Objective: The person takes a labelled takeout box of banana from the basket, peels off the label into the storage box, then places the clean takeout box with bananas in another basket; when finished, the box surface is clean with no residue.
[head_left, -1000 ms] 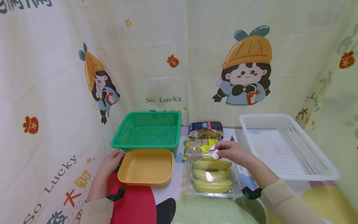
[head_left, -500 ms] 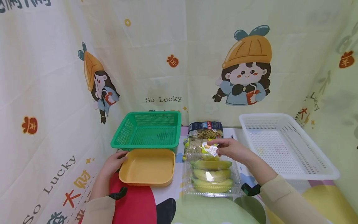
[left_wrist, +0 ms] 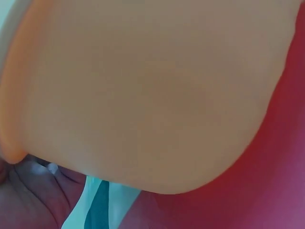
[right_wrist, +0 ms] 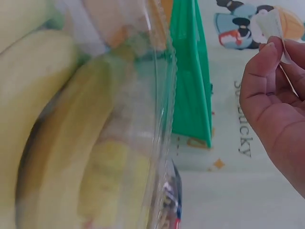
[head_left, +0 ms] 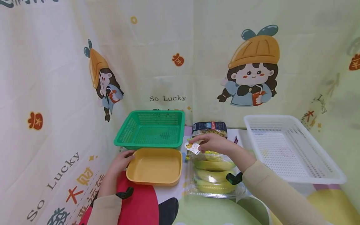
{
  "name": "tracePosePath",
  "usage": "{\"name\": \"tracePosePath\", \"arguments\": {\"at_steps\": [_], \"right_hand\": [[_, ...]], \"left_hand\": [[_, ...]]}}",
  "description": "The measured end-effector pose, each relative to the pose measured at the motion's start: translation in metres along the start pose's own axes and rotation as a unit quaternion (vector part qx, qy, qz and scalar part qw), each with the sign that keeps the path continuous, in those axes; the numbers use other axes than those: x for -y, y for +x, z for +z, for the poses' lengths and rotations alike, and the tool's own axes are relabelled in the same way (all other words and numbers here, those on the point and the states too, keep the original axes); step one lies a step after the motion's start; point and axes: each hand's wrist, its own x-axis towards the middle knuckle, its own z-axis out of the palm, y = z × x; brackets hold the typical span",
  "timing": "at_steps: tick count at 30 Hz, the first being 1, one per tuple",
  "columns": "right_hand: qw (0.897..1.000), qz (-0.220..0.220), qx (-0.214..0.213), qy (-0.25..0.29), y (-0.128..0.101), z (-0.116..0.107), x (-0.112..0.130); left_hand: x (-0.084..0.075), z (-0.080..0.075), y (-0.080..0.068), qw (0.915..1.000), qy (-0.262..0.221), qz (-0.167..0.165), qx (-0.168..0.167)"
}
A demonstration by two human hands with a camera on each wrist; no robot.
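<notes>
**Sticker lifted off the banana box**

Clear plastic made up the box [head_left: 213, 178] lying in the middle of the table, and three yellow bananas [head_left: 214, 165] lay side by side inside it. Just behind the box stood a packet of pasta [head_left: 209, 127] with a dark top, partly blocked by the person's right hand [head_left: 215, 144]. That hand pinched a small white sticker [head_left: 192, 147] between thumb and fingertips, holding it in the air above the gap between the box and the yellow tray [head_left: 154, 165]. The sticker bore a little yellow and orange print, too small to read; in the right wrist view only its pale edge [right_wrist: 272, 25] showed above the thumb.

To the left, the yellow tray sat with nothing in it, touching the front of a green basket [head_left: 152, 129], which also held nothing. The left hand [head_left: 121, 162] lay against the tray's left rim, thumb over the edge in a light grasp; how far the fingers curled beneath I could not tell, since the left wrist view was filled by the blurred orange underside of the tray [left_wrist: 143, 95]. A white basket [head_left: 289, 147] stood well apart on the right, equally bare, its near corner cut off by the cream sleeve [head_left: 275, 190].
</notes>
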Motion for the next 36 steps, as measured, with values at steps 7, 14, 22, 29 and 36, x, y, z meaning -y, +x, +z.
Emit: {"name": "tracePosePath", "arguments": {"at_steps": [7,14,22,29,36], "right_hand": [[0.999,-0.025,0.043,-0.012,0.048,0.029,0.017],[0.995,-0.012,0.094,0.009,0.093,0.07,0.026],[0.994,-0.005,0.11,-0.029,0.136,0.108,0.031],[0.991,0.004,0.114,-0.064,0.155,0.124,0.039],[0.989,0.017,0.135,-0.065,0.17,0.145,0.028]], "left_hand": [[0.005,0.0,0.0,0.9998,-0.019,-0.007,0.001],[0.009,0.002,0.0,0.9989,-0.038,-0.028,0.001],[0.007,0.004,0.005,0.9983,-0.052,-0.023,-0.014],[0.008,0.004,0.006,0.9971,-0.07,-0.024,-0.02],[0.009,0.004,0.007,0.9956,-0.087,-0.032,-0.014]]}}
